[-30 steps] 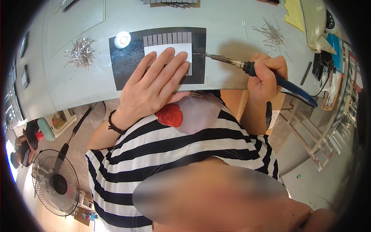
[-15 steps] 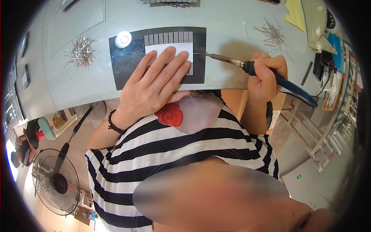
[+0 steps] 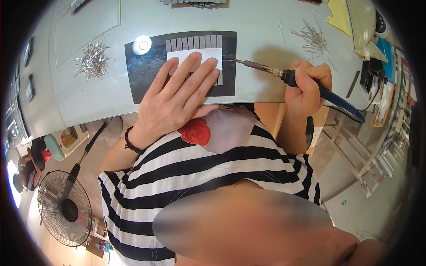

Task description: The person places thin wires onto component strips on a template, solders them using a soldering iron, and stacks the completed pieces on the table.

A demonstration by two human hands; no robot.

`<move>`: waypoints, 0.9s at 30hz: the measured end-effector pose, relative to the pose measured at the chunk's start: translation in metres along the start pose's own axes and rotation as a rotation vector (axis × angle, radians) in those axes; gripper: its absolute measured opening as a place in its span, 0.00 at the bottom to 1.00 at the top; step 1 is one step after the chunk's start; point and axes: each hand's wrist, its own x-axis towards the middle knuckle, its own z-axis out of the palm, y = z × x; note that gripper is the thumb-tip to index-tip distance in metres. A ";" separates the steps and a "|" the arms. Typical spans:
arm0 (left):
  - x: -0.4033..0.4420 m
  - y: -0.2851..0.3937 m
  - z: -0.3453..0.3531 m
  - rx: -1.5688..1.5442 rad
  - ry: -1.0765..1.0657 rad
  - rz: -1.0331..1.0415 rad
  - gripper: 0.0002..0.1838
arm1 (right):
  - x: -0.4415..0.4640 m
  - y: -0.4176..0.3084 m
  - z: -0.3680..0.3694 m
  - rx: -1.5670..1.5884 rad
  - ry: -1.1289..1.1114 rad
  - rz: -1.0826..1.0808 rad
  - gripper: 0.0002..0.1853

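Lying on the left of the table (image 3: 257,26), a spiky pile of wires (image 3: 92,60) is catching the light. Just right of it a bright round spot (image 3: 142,44) is sitting over the corner of a dark mat (image 3: 148,75). The left hand (image 3: 179,93) is resting flat across a white strip (image 3: 183,55) and the grey tiles (image 3: 199,42) on the mat, fingers a bit spread, gripping nothing. The iron (image 3: 266,68) is pointing its tip at their right side, and the right hand (image 3: 308,91) is wrapping snugly round the handle. A looser pile (image 3: 313,39) is spreading out beyond it.

Handling-wise, I'm guessing the tiles are thin, stiff and fragile, so flat fingers or the outer edges are looking safer than a pinch. The iron's probably light and rigid; the blue handle is the place to hold, since the metal may be running hot.

As for what's hiding: the left hand is covering much of the lower tiles, the right is blocking part of the handle, and a grey stack (image 3: 195,2) is getting cut off up top. Honestly can't tell whether the tip's touching anything.
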 end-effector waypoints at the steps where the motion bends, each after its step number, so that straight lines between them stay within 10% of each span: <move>1: 0.000 0.000 0.000 0.006 0.000 0.000 0.32 | 0.000 0.000 0.000 0.003 0.004 0.001 0.07; 27: -0.002 0.000 0.001 0.008 -0.018 -0.023 0.30 | 0.001 -0.004 0.007 -0.013 0.002 0.015 0.07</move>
